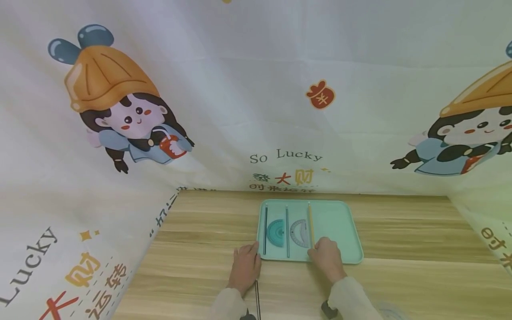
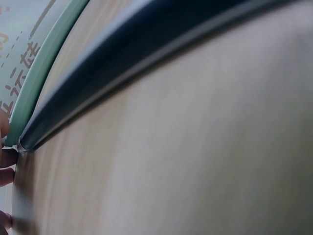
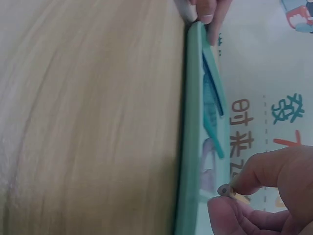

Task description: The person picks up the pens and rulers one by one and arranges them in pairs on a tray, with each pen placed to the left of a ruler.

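In the head view, a mint-green tray (image 1: 334,231) lies on the table. My right hand (image 1: 327,258) pinches the near end of a yellow pencil (image 1: 310,218) lying along the tray; its blunt end shows between thumb and finger in the right wrist view. At the tray's front left corner, my left hand (image 1: 245,266) grips the rim between thumb and fingers. Inside the tray, from left, are a slim dark stick (image 1: 266,229), a teal protractor (image 1: 275,233), a slim blue-green stick (image 1: 287,231) and a clear greyish protractor (image 1: 298,233).
A dark rod (image 1: 258,300) lies on the wooden table (image 1: 192,249) beside my left wrist. Part of a transparent curved object (image 1: 391,312) shows at the bottom right. Printed cloth (image 1: 224,111) hangs behind the table and along its sides.
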`<act>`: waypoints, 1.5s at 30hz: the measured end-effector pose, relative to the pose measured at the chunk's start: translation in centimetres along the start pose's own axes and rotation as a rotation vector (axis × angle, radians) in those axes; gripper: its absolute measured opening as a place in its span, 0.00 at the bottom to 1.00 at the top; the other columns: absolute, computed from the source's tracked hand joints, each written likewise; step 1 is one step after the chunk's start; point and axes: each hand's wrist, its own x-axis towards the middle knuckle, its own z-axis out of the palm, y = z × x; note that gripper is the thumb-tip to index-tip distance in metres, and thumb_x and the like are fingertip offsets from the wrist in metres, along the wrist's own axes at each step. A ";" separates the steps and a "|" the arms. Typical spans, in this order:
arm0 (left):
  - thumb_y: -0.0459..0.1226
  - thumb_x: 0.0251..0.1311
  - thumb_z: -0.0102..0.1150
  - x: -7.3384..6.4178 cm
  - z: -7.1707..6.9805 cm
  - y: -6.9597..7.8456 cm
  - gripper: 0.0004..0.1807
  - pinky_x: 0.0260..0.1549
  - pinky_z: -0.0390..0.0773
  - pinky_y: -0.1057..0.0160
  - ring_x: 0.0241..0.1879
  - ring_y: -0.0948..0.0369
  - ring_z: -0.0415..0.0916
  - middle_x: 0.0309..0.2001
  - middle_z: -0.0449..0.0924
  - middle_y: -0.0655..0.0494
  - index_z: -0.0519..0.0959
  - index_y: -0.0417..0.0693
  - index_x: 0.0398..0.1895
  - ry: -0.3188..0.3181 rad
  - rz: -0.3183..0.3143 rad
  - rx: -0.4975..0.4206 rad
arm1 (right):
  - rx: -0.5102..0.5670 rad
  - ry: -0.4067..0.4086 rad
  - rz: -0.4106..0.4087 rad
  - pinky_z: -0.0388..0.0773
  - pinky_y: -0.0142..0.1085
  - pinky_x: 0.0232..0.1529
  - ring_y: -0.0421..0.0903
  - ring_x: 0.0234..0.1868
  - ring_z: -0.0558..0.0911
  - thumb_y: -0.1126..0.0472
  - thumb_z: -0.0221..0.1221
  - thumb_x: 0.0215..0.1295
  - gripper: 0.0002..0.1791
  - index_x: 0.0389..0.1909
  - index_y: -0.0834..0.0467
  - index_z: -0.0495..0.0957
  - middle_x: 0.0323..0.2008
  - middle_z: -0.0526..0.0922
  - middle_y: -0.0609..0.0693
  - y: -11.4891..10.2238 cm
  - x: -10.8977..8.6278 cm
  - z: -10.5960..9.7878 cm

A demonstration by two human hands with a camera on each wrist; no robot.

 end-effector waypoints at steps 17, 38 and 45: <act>0.35 0.66 0.49 -0.5 0.0 0.3 0.21 0.64 0.57 0.33 0.60 0.44 0.70 0.55 0.77 0.40 0.73 0.35 0.60 0.006 -0.017 -0.002 | -0.062 0.043 -0.008 0.50 0.24 0.09 0.36 0.10 0.54 0.68 0.53 0.48 0.22 0.06 0.50 0.54 0.06 0.54 0.39 1.4 1.3 1.1; 0.35 0.65 0.49 -0.1 0.0 0.1 0.21 0.64 0.58 0.33 0.59 0.44 0.71 0.55 0.77 0.39 0.73 0.35 0.59 0.022 -0.001 -0.001 | -0.053 0.065 0.015 0.52 0.25 0.10 0.37 0.10 0.56 0.68 0.53 0.47 0.19 0.07 0.52 0.56 0.06 0.56 0.41 0.8 1.8 1.3; 0.35 0.65 0.48 -0.1 -0.1 0.1 0.21 0.64 0.58 0.33 0.59 0.44 0.71 0.55 0.77 0.40 0.73 0.35 0.59 0.022 -0.005 -0.003 | -0.082 0.033 0.029 0.53 0.25 0.10 0.37 0.11 0.56 0.68 0.53 0.49 0.19 0.09 0.51 0.56 0.07 0.56 0.41 0.9 2.2 1.5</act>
